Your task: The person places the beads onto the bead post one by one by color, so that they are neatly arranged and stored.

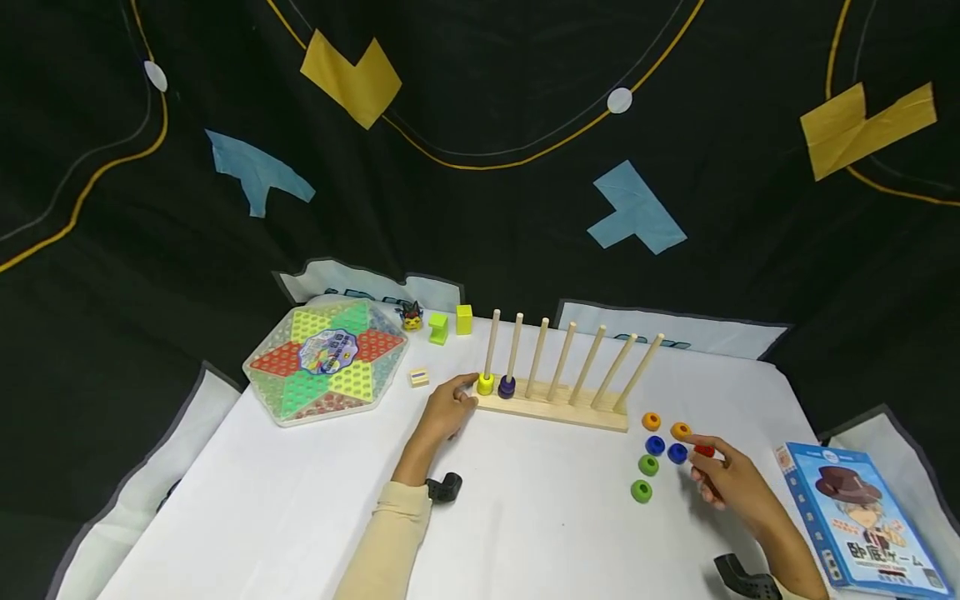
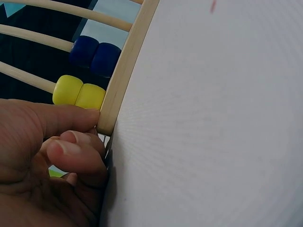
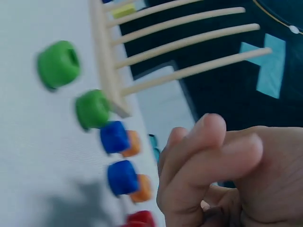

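A wooden peg rack (image 1: 551,407) with a row of upright pegs stands on the white table. Two yellow beads (image 2: 78,92) are stacked on its leftmost peg and two dark blue-purple beads (image 2: 96,56) on the one beside it. My left hand (image 1: 447,408) holds the rack's left end, thumb against the base near the yellow beads. My right hand (image 1: 731,479) hovers, fingers loosely bent, over loose beads at the rack's right; nothing shows between its fingers. A red bead (image 1: 704,451) lies partly under it, near orange beads (image 1: 651,422), blue beads (image 1: 655,446) and green beads (image 1: 641,491).
A hexagonal Chinese checkers box (image 1: 328,360) lies at the left. Behind the left hand are yellow-green blocks (image 1: 464,320), a small figure (image 1: 410,316) and a small cream block (image 1: 418,378). A blue game box (image 1: 862,521) lies at the right edge. A black curtain (image 1: 480,225) hangs behind.
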